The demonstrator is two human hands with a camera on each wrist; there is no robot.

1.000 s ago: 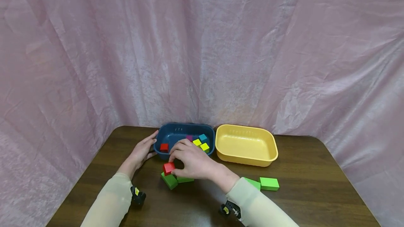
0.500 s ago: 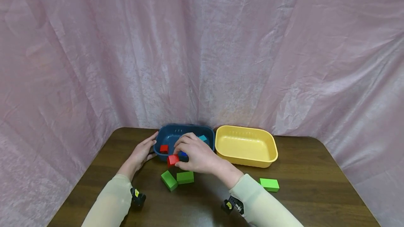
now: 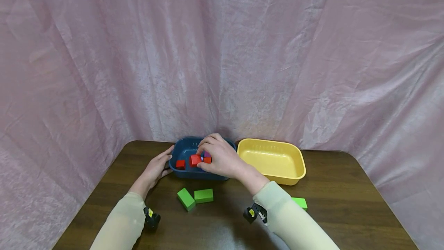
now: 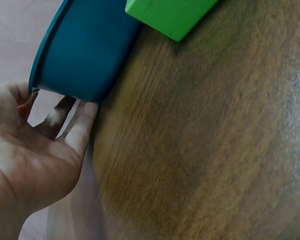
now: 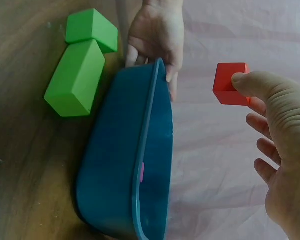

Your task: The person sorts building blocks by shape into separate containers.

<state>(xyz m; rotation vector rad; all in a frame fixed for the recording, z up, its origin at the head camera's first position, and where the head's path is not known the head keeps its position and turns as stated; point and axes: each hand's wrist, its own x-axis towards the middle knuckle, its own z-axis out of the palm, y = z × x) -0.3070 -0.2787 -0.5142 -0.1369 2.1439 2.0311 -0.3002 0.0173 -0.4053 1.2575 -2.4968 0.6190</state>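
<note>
Between the thumb and fingers of my right hand (image 3: 223, 157) is a red cube (image 3: 195, 160), pinched above the dark blue bin (image 3: 201, 175); the right wrist view shows the cube (image 5: 230, 82) held higher than the bin's rim. Inside the bin lie another red block (image 3: 180, 164), an orange-red block (image 3: 207, 160) and a purple one (image 3: 207, 154); my right hand hides part of the contents. My left hand (image 3: 154, 168) touches the bin's left end with fairly straight fingers, seen against its outer wall (image 4: 85, 55) in the left wrist view.
Two green blocks (image 3: 186, 199) (image 3: 203, 195) lie on the wooden table (image 3: 194, 230) in front of the bin. To its right stands a yellow bin (image 3: 272, 157). A further green block (image 3: 300, 203) is partly behind my right sleeve. A pink curtain (image 3: 222, 57) hangs behind the table.
My right hand has lifted the red cube from by the green blocks and carried it up and rightward over the blue bin. The left hand has stayed at the bin's end.
</note>
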